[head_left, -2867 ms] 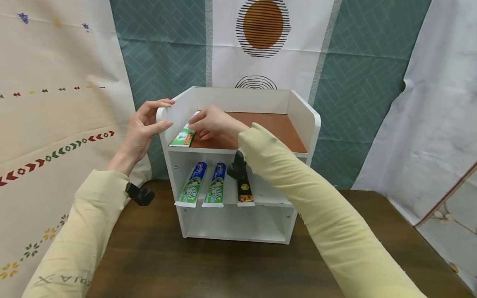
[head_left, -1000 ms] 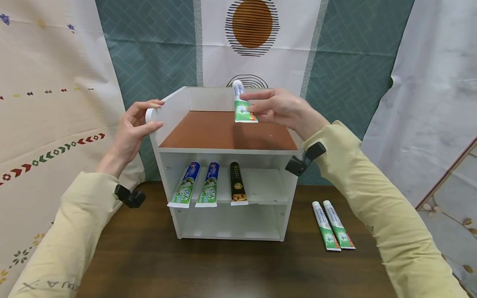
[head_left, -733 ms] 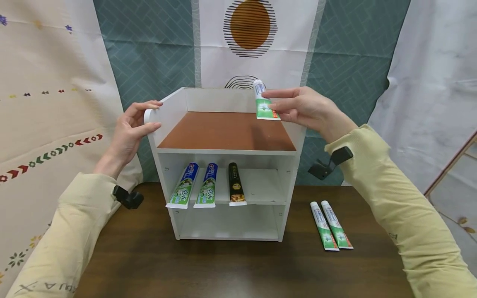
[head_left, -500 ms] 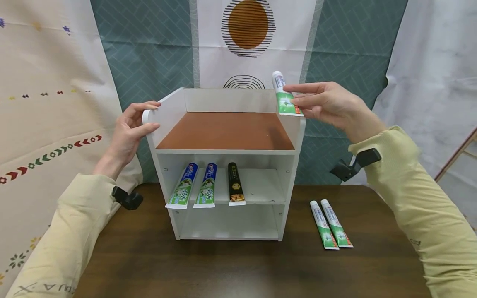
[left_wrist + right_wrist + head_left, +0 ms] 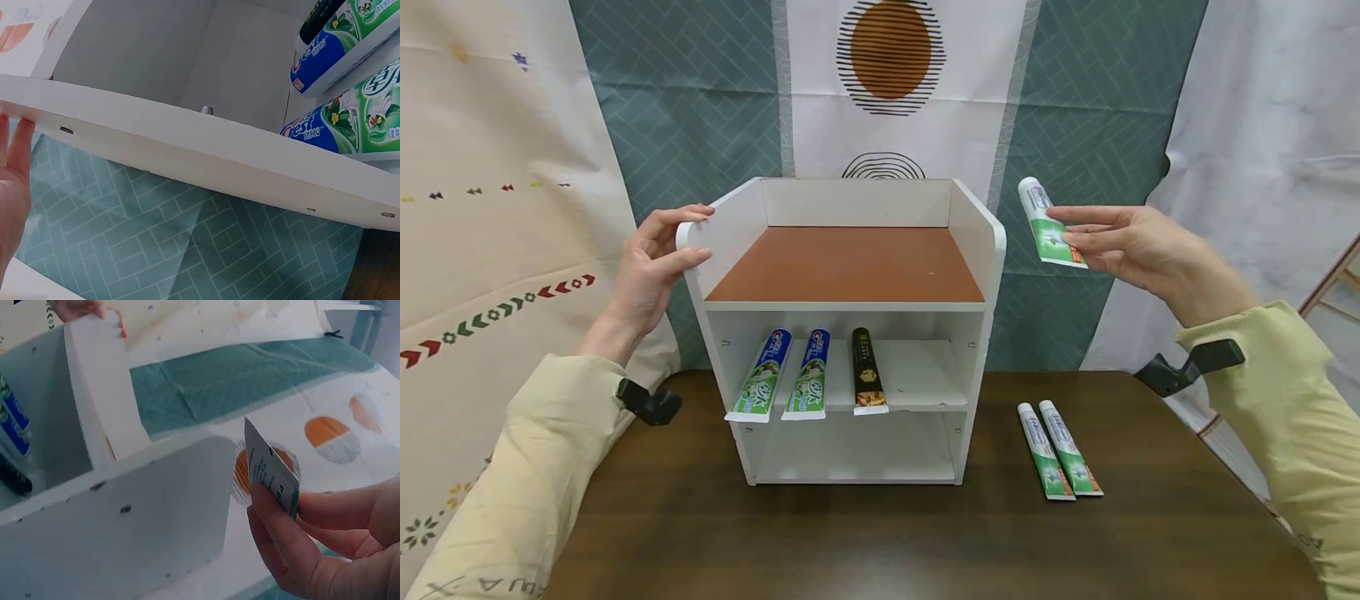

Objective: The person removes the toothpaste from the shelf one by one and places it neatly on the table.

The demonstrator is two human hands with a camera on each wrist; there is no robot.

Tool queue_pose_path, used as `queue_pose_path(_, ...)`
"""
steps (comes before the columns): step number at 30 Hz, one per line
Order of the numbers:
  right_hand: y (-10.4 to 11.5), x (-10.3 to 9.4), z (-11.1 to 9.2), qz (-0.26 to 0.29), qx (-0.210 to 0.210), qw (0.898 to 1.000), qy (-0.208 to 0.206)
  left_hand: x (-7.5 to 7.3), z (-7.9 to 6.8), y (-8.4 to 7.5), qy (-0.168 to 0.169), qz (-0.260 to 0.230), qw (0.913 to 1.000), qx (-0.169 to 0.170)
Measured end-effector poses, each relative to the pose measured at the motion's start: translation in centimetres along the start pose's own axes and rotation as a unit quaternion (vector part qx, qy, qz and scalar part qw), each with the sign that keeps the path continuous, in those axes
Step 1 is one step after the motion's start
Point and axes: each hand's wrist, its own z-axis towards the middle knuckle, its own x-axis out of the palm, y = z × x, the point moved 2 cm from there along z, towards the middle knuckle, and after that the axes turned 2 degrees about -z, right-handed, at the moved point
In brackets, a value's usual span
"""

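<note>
My right hand (image 5: 1142,254) pinches a green-and-white toothpaste tube (image 5: 1048,225) in the air, right of the white shelf unit (image 5: 842,307). The tube tilts, with its cap end up. In the right wrist view this tube (image 5: 273,467) is seen nearly edge-on between thumb and fingers. My left hand (image 5: 643,271) grips the upper front edge of the unit's left side panel, thumb inside. At the left border of the left wrist view, only part of that hand (image 5: 14,181) shows against the panel.
Two blue-and-green toothpaste tubes (image 5: 760,377) (image 5: 808,375) and a black tube (image 5: 868,371) lie on the middle shelf, ends over its front edge. On the dark table (image 5: 865,537), right of the unit, lie two more green-and-white tubes (image 5: 1046,452) (image 5: 1071,448). Patterned cloths hang behind.
My right hand has lifted the green-and-white tube off the brown top shelf and carried it right, past the unit. The two tubes on the table have come into view. My left hand keeps its grip.
</note>
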Motion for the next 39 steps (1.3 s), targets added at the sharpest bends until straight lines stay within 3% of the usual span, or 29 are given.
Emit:
queue_pose_path(5,-2.0,-1.9,-0.3,-0.004,0.007,1.000,0.007,-0.1,-0.2,0.2,-0.005,0.003,1.0000,-0.003)
queue_pose_path(13,-6.3,-4.3,-0.6,-0.026,0.020,0.997,0.070,-0.2,-0.4,0.5,-0.008,0.010,0.9999,-0.003)
queue_pose_path(16,-8.0,-5.1,-0.9,-0.034,0.031,0.996,0.073,-0.2,-0.4,0.5,-0.005,0.002,1.0000,0.000)
queue_pose_path(25,-11.8,-7.0,-1.3,-0.089,0.072,0.993,0.028,-0.2,-0.2,0.4,-0.008,-0.008,0.9999,-0.002)
queue_pose_path(29,-13.7,-8.0,-1.6,-0.110,0.079,0.990,0.049,-0.3,-0.1,0.2,-0.010,-0.017,0.9998,0.001)
queue_pose_path(39,-18.0,-10.7,-3.4,-0.089,0.105,0.986,0.096,0.0,0.3,0.4,-0.006,-0.032,0.9995,-0.001)
